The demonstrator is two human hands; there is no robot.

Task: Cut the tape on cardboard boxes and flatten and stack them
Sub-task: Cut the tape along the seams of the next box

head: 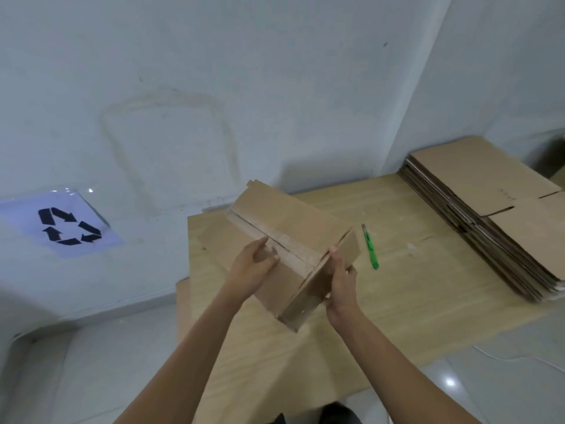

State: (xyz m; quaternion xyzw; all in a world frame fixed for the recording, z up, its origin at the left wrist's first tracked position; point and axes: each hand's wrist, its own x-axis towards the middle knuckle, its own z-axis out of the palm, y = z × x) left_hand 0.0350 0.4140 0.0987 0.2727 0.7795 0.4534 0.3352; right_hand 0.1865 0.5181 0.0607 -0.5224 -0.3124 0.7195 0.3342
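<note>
Cardboard box (pixel 293 237) was held clear of the surface between both hands. Its long axis ran away from the person and it was tilted, near end lower.

Left hand (pixel 250 267): on the box's left side, fingers curled over the top edge next to the centre seam, thumb against the side panel. It gripped the box.

Right hand (pixel 341 289): at the near right corner, fingers wrapped round the end panel, which stood slightly proud of the box body. It also gripped the box.

The seam along the top showed as a rough pale strip; I could not tell whether the tape was cut through.

A light wood-grain board (pixel 397 316) lay under both hands, resting on pale glossy floor tiles (pixel 91 362).

A green cutter (pixel 370 247) lay on the board just right of the right hand, apart from the box, untouched.

A stack of flattened boxes (pixel 489 215) sat further right and beyond the right hand, on the board's far corner, many layers deep, well apart from the held box.

A plastic-covered sheet with a black recycling symbol (pixel 65 224) sat far left of the left hand.

A pale wall (pixel 275 87) stood beyond everything.
</note>
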